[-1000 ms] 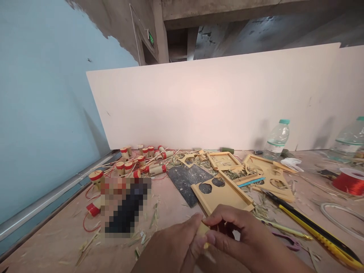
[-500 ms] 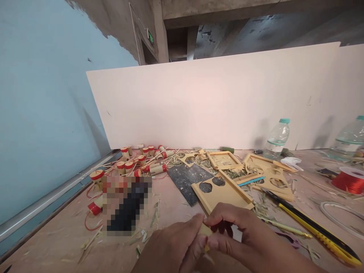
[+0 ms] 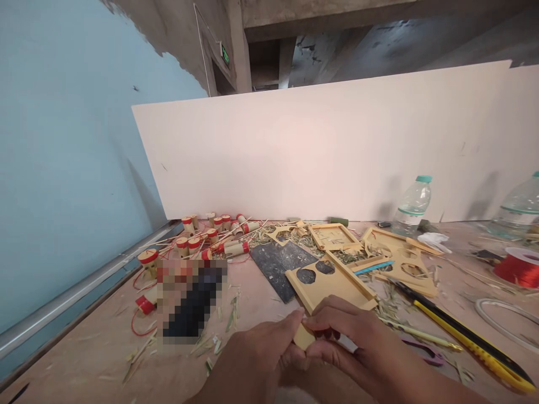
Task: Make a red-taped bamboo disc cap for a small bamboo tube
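Low in the middle of the view, my left hand (image 3: pixel 256 359) and my right hand (image 3: pixel 349 342) meet over the table. Both pinch a small pale bamboo piece (image 3: pixel 303 336) between thumbs and fingers. Just beyond them lies a yellow wooden frame with two dark cut-outs (image 3: pixel 328 280), resting partly on a black mat (image 3: pixel 275 264).
Several bamboo spools with red bands and red thread (image 3: pixel 210 238) lie at the left. More cut wooden frames (image 3: pixel 396 252) are at the right, with a yellow and black utility knife (image 3: pixel 458 334), a red thread reel (image 3: pixel 517 266), two water bottles (image 3: pixel 412 205) and a white board (image 3: pixel 337 151) behind.
My hands have closed in tighter on the bamboo piece and lifted it slightly. The view has shifted a little to the left.
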### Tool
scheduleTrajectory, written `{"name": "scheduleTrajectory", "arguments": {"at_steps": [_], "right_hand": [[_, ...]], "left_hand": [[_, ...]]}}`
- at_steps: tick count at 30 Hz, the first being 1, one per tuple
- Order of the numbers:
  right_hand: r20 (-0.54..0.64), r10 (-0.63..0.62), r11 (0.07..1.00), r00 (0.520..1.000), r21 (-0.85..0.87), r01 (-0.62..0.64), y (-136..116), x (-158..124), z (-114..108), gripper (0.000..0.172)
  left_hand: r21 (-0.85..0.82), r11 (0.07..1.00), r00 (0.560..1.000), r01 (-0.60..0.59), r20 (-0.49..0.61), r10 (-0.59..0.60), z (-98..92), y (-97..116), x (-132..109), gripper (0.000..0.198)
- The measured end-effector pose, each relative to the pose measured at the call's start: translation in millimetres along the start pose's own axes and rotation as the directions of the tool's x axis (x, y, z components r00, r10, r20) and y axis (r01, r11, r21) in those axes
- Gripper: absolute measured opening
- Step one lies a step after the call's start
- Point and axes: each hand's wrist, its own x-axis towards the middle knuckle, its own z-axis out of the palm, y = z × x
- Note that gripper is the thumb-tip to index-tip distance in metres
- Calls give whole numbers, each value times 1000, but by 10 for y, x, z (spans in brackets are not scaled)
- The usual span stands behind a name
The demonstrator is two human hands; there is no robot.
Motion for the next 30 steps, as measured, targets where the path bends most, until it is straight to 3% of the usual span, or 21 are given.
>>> {"name": "scheduleTrajectory", "arguments": {"at_steps": [3, 6, 12, 16, 21, 25, 30], "right_hand": [[33, 47, 999, 998, -2, -47, -56, -9, -18, 9], [31, 54, 998, 998, -43, -52, -102, -1, -19, 2], [19, 40, 997, 999, -69, -38, -58, -5, 41, 2], [-109, -19, 998, 994, -59, 13, 50, -24, 177, 6], [-200, -41, 997, 979, -76, 27, 116, -46, 309, 8], [-125, -2, 996, 992, -88, -9, 38, -69, 227, 8], [1, 93, 992, 996, -84, -92, -88, -64, 66, 5]], "left_hand": [[-18, 1000, 1000, -7, -20, 7, 18, -14, -2, 52], [-12, 1000, 1000, -2, -22, 2, 35, -29, 0, 51], [-167, 986, 999, 29, 35, -23, 1, -29, 24, 54], [-312, 949, 998, 49, 58, -33, -90, 23, 81, 50], [-579, 796, 981, 175, 175, -88, -194, 119, 156, 42], [-647, 738, 981, 193, 148, -127, -119, 70, 134, 40], [-526, 837, 988, 150, 61, -139, -18, -23, 97, 43]]}}
